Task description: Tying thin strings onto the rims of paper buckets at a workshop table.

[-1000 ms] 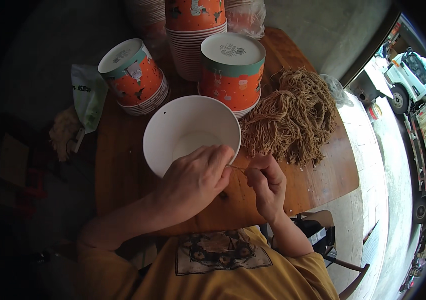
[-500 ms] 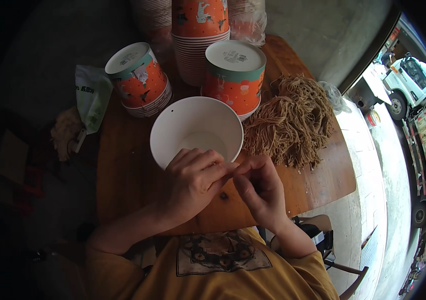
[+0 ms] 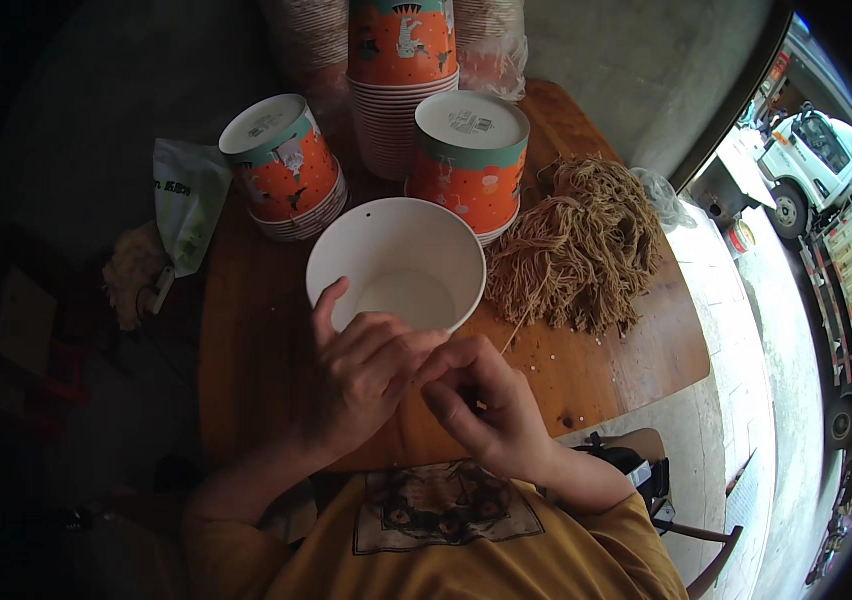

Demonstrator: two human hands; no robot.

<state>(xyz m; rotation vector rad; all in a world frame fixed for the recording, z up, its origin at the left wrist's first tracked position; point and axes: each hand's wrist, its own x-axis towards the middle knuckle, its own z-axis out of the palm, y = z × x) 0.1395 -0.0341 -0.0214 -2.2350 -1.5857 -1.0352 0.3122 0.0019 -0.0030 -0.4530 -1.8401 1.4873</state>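
Observation:
A white paper bucket [image 3: 396,265] stands mouth up before me, with a small dark hole near its far rim. My left hand [image 3: 366,365] is at its near rim, fingers curled in a pinch and one finger raised against the inside wall. Close against it, my right hand [image 3: 481,405] pinches thumb to forefinger. A thin brown cord [image 3: 514,336] shows above the right hand, pointing toward the heap of brown cords [image 3: 586,250]. What lies between the fingertips of my left hand is hidden.
Orange-and-green buckets stand upside down at the left [image 3: 286,165] and right [image 3: 471,160] beyond the white one. A tall bucket stack [image 3: 403,50] rises behind. A white-green bag [image 3: 189,195] hangs left of the wooden table [image 3: 636,375]. A chair [image 3: 691,530] is at lower right.
Both hands have shifted slightly left and down, and a left finger has lifted to the bucket's rim. A strand of cord now shows above the right hand.

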